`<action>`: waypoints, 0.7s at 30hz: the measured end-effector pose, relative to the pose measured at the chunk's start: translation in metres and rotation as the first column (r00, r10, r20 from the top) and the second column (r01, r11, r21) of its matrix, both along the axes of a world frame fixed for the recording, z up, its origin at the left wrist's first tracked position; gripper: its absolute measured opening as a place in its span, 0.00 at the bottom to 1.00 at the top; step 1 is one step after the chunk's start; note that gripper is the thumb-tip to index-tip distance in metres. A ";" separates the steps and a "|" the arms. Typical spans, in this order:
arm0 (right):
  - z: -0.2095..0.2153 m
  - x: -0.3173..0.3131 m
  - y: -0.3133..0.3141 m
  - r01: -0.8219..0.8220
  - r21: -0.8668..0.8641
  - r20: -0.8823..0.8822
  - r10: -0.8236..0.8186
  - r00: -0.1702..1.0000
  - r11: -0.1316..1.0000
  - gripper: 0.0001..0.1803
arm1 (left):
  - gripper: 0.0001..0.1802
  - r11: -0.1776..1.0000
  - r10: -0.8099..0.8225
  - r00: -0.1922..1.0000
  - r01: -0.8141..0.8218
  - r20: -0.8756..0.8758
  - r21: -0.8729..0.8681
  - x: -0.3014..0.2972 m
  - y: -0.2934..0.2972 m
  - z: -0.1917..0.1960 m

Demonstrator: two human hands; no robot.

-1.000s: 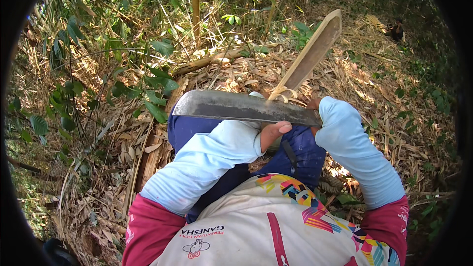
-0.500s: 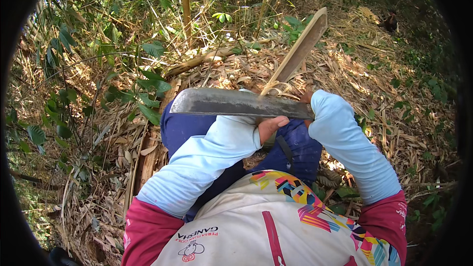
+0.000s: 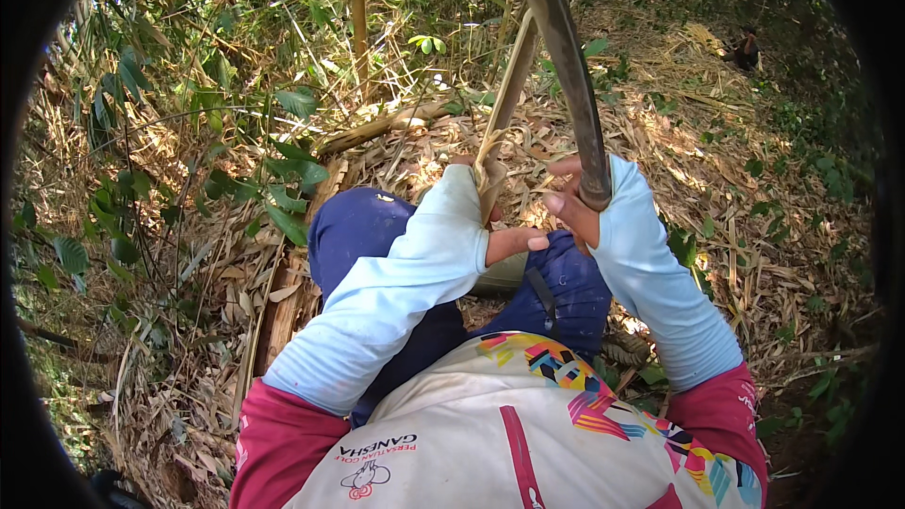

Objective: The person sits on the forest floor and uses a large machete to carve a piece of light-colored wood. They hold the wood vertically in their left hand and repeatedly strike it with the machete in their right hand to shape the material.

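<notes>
My left hand (image 3: 476, 217), half covered by a light blue sleeve, is closed around the lower end of a split bamboo strip (image 3: 510, 85). Thin curled shavings hang from the strip just above the hand, and its thumb points right. The machete (image 3: 573, 75) rises steeply from my right hand (image 3: 584, 215), which is closed on its handle. The handle is mostly hidden by the fingers. The blade's tip passes out of view at the top, and the blade stands apart from the strip, on its right.
Dry leaves and shavings (image 3: 679, 146) cover the ground. My bent knee (image 3: 353, 226) in blue trousers lies below my hands. A fallen stem (image 3: 382, 128) and an upright stake (image 3: 358, 33) stand ahead, with leafy plants (image 3: 292, 170) at left. A dark bird-like shape (image 3: 743, 52) is far right.
The machete has swung from lying level across the strip to pointing steeply upward, off the strip. The bamboo strip has tilted left and stands more upright, still in my left hand.
</notes>
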State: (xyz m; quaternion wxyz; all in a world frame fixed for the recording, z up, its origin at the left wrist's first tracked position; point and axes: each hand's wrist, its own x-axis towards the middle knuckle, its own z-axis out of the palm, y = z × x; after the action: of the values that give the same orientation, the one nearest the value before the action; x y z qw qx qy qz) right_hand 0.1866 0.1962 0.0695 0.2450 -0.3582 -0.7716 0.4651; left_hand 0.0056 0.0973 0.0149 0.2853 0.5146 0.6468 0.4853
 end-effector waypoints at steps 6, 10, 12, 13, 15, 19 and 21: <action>0.003 -0.044 0.002 0.003 0.176 -0.180 0.030 0.983 0.984 0.22 | 0.52 0.986 -0.081 0.995 0.073 0.049 0.149 0.000 0.001 -0.010; -0.001 -0.057 0.001 -0.017 0.205 -0.241 0.067 0.968 0.979 0.16 | 0.55 0.996 -0.062 0.997 0.065 -0.049 0.057 0.001 -0.004 0.003; 0.002 -0.061 -0.001 -0.018 0.181 -0.226 0.059 0.972 0.983 0.14 | 0.57 0.994 -0.059 0.997 0.063 -0.039 0.084 0.001 -0.006 0.009; 0.000 -0.061 0.000 -0.016 0.199 -0.212 0.059 0.975 0.980 0.13 | 0.57 0.993 -0.059 0.998 0.062 -0.034 0.099 0.000 -0.007 0.012; -0.005 -0.057 0.002 -0.009 0.242 -0.183 0.054 0.982 0.970 0.11 | 0.55 0.990 -0.104 0.993 0.099 0.047 0.105 0.001 -0.006 0.022; -0.017 -0.055 -0.007 0.011 0.169 -0.207 0.025 0.978 0.986 0.09 | 0.48 0.952 -0.240 0.915 0.156 0.325 0.263 0.004 -0.002 0.014; -0.018 -0.053 -0.012 0.016 0.136 -0.225 0.015 0.974 0.991 0.08 | 0.45 0.915 -0.331 0.825 0.162 0.458 0.369 0.006 0.001 0.004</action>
State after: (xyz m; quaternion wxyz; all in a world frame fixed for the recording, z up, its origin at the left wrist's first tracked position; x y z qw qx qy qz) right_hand 0.1334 0.1843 0.0517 0.3550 -0.2856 -0.7689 0.4486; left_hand 0.0121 0.0988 0.0191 0.4220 0.4860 0.3891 0.6591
